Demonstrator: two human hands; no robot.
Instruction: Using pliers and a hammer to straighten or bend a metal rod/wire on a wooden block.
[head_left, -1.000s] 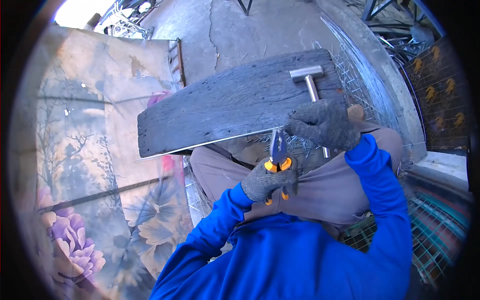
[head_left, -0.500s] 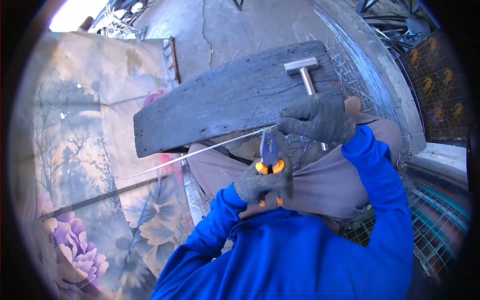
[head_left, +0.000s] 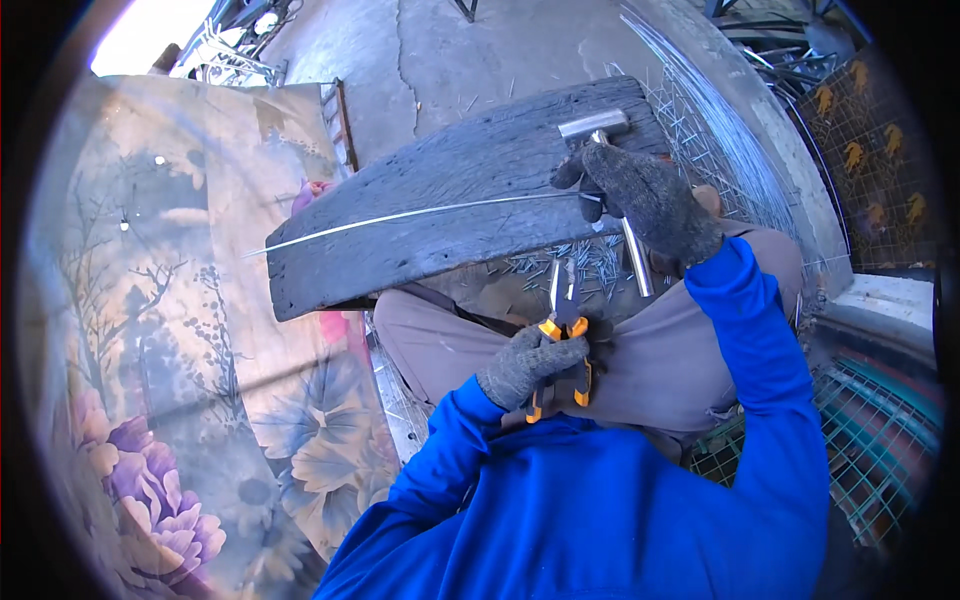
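Note:
My left hand (head_left: 522,366), in a dark grey knit glove, is closed round pliers (head_left: 565,322) with orange-and-black handles. Their jaws point away from me and stand apart with nothing between them. My gloved right hand (head_left: 650,195) pinches the right end of a thin pale metal rod (head_left: 430,210) above a dark wooden board (head_left: 390,250). The rod stretches left across the board and past its left end. A metal hammer (head_left: 595,124) lies under my right hand, its head on the board's far right part and its handle sticking out below the hand.
Short cut metal pieces (head_left: 595,266) are scattered on the ground between the board and my legs. Long thin rods (head_left: 710,95) lie in a bundle at the far right. A flowered sheet (head_left: 230,300) hangs or lies along the left. Green wire mesh (head_left: 860,450) is at the lower right.
My right hand has moved away from me over the hammer handle, taking the rod's end with it, so the rod now crosses the board. The pliers have come off the rod, their jaws spread.

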